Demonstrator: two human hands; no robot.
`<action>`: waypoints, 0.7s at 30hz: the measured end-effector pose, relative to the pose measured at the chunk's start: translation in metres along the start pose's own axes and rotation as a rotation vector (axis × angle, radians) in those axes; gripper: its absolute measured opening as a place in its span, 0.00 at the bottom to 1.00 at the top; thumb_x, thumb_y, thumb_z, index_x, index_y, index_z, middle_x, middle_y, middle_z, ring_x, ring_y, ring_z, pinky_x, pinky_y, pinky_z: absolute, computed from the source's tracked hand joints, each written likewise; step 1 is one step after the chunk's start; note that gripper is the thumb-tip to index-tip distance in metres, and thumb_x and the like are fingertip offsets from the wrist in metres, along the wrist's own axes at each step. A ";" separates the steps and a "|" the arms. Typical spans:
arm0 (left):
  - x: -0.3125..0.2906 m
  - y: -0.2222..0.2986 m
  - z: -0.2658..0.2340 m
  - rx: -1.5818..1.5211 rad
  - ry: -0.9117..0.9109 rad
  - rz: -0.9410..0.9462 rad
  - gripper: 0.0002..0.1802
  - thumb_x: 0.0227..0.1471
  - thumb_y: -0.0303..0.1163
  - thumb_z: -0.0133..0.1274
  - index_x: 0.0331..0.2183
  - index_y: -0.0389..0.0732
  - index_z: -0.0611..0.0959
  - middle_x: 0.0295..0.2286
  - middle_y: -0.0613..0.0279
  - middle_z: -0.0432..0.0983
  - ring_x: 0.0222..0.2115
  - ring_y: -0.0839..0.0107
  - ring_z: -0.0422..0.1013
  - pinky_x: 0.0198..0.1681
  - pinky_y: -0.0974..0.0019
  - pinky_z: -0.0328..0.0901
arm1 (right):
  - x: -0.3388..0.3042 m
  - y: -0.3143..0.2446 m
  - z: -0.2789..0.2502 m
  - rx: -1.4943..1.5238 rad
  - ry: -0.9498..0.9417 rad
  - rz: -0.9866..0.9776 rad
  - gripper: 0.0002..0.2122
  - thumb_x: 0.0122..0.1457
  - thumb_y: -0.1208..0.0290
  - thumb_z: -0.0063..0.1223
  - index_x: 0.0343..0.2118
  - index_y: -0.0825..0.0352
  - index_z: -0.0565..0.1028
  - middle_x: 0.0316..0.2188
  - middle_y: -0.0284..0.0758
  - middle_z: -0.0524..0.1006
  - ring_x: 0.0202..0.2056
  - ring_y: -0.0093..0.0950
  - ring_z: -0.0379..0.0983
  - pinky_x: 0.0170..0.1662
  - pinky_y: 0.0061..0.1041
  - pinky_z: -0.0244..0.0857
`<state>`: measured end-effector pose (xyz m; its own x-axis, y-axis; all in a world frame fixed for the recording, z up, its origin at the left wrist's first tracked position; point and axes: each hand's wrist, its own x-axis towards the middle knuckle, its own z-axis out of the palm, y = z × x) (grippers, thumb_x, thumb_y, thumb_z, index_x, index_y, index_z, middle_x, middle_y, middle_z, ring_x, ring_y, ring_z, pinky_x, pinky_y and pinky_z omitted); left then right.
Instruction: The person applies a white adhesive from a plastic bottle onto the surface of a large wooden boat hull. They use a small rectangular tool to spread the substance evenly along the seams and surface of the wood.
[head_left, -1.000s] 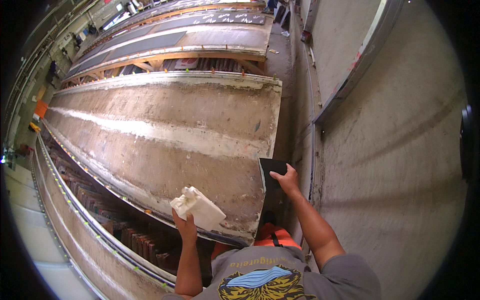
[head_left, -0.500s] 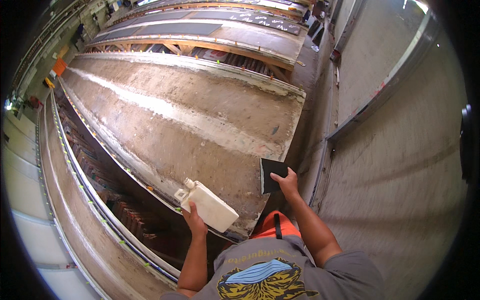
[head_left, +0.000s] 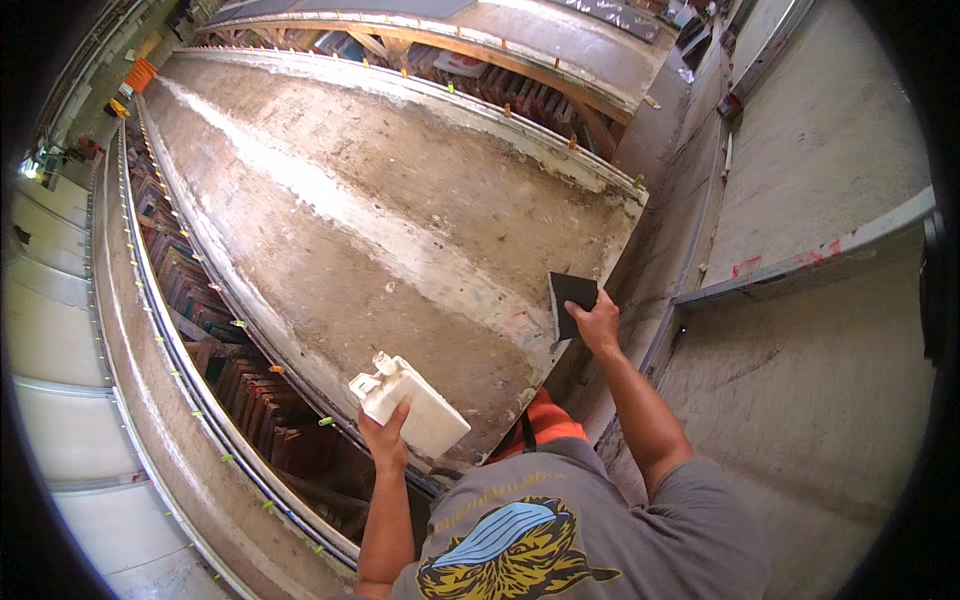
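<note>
My left hand [head_left: 385, 437] is wrapped round the lower left side of a flat off-white plastic jug [head_left: 420, 408]. The jug tilts above the near end of the long table, its narrow neck pointing up and away to the left. In my right hand [head_left: 597, 322] is a thin black square spreader [head_left: 571, 300] with a pale strip along its left edge. The thumb lies across its face, while the other fingers are hidden behind it. It is held over the table's right edge, and I cannot tell whether it touches the surface.
The long brown-stained table [head_left: 330, 250] has a glossy pale streak along it. Small coloured clips line the rail on its left. Stacked frames [head_left: 250, 400] fill the gap beside a narrower table [head_left: 180, 460]. A grey wall panel [head_left: 800, 400] stands close on the right.
My right hand has moved the black spreader forward and a little right. The jug has tipped slightly in my left hand. The whole view has shifted, with the far tables now higher in the picture.
</note>
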<state>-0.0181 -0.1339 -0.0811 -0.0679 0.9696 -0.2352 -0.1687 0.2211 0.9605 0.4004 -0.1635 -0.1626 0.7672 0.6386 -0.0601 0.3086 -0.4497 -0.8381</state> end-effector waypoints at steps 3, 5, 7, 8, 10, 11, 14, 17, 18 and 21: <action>-0.001 0.003 0.031 0.034 -0.033 -0.057 0.33 0.43 0.22 0.71 0.52 0.33 0.78 0.44 0.58 0.81 0.44 0.69 0.78 0.51 0.65 0.70 | 0.019 0.001 -0.027 -0.126 0.011 0.040 0.21 0.49 0.64 0.72 0.44 0.69 0.79 0.36 0.47 0.84 0.41 0.45 0.82 0.43 0.39 0.74; 0.002 0.006 0.053 0.099 -0.110 -0.101 0.33 0.42 0.22 0.72 0.52 0.33 0.79 0.43 0.58 0.81 0.43 0.69 0.78 0.50 0.65 0.71 | 0.038 -0.002 -0.053 -0.177 0.045 0.030 0.21 0.49 0.64 0.72 0.43 0.69 0.78 0.36 0.47 0.84 0.41 0.45 0.83 0.43 0.39 0.74; 0.008 0.003 0.072 0.184 -0.168 -0.150 0.36 0.39 0.24 0.73 0.52 0.34 0.78 0.43 0.59 0.81 0.44 0.65 0.78 0.51 0.62 0.70 | 0.060 0.013 -0.071 -0.129 0.068 0.002 0.19 0.49 0.65 0.72 0.42 0.69 0.79 0.35 0.46 0.84 0.40 0.43 0.83 0.42 0.38 0.74; 0.008 0.006 0.086 0.206 -0.190 -0.140 0.35 0.39 0.24 0.73 0.52 0.33 0.79 0.43 0.59 0.81 0.44 0.65 0.78 0.51 0.62 0.71 | 0.067 0.012 -0.079 -0.127 0.081 -0.009 0.19 0.49 0.66 0.72 0.42 0.69 0.79 0.35 0.46 0.84 0.39 0.42 0.83 0.42 0.38 0.74; 0.011 0.019 0.111 0.334 -0.277 -0.072 0.35 0.40 0.29 0.74 0.51 0.32 0.79 0.42 0.58 0.82 0.42 0.65 0.79 0.48 0.61 0.72 | 0.076 0.002 -0.091 -0.124 0.099 0.024 0.18 0.50 0.68 0.72 0.42 0.69 0.80 0.36 0.41 0.85 0.39 0.33 0.83 0.44 0.32 0.74; 0.015 0.019 0.120 0.356 -0.304 -0.033 0.35 0.41 0.32 0.75 0.50 0.32 0.79 0.42 0.58 0.82 0.42 0.65 0.79 0.47 0.61 0.73 | 0.078 0.001 -0.094 -0.075 0.104 0.013 0.18 0.50 0.69 0.72 0.42 0.69 0.80 0.36 0.40 0.85 0.39 0.32 0.83 0.44 0.31 0.74; 0.022 0.032 0.147 0.533 -0.368 0.137 0.38 0.41 0.44 0.76 0.49 0.33 0.79 0.41 0.54 0.83 0.41 0.63 0.80 0.44 0.59 0.74 | 0.073 0.002 -0.099 0.030 0.120 -0.005 0.18 0.50 0.70 0.71 0.42 0.70 0.79 0.36 0.39 0.85 0.38 0.30 0.83 0.44 0.30 0.74; 0.037 0.046 0.159 0.841 -0.463 0.344 0.37 0.41 0.45 0.76 0.47 0.35 0.79 0.39 0.46 0.84 0.40 0.54 0.82 0.41 0.55 0.74 | 0.066 -0.007 -0.102 0.068 0.134 -0.023 0.18 0.50 0.69 0.71 0.42 0.70 0.80 0.36 0.39 0.85 0.38 0.30 0.83 0.44 0.31 0.74; 0.035 0.052 0.168 0.827 -0.487 0.300 0.38 0.38 0.49 0.76 0.45 0.35 0.79 0.36 0.43 0.83 0.40 0.47 0.81 0.41 0.51 0.74 | 0.060 -0.003 -0.105 0.082 0.139 -0.029 0.18 0.50 0.69 0.72 0.42 0.69 0.79 0.37 0.39 0.85 0.38 0.31 0.83 0.44 0.31 0.74; 0.043 0.051 0.182 0.879 -0.531 0.380 0.38 0.38 0.49 0.76 0.45 0.36 0.79 0.35 0.44 0.84 0.39 0.47 0.81 0.40 0.52 0.74 | 0.064 0.011 -0.108 0.084 0.136 -0.040 0.18 0.50 0.68 0.72 0.43 0.69 0.80 0.37 0.40 0.85 0.38 0.31 0.83 0.44 0.31 0.74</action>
<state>0.1494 -0.0615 -0.0153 0.5013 0.8652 -0.0097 0.5483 -0.3090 0.7771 0.5138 -0.1948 -0.1167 0.8262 0.5617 0.0430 0.2965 -0.3686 -0.8810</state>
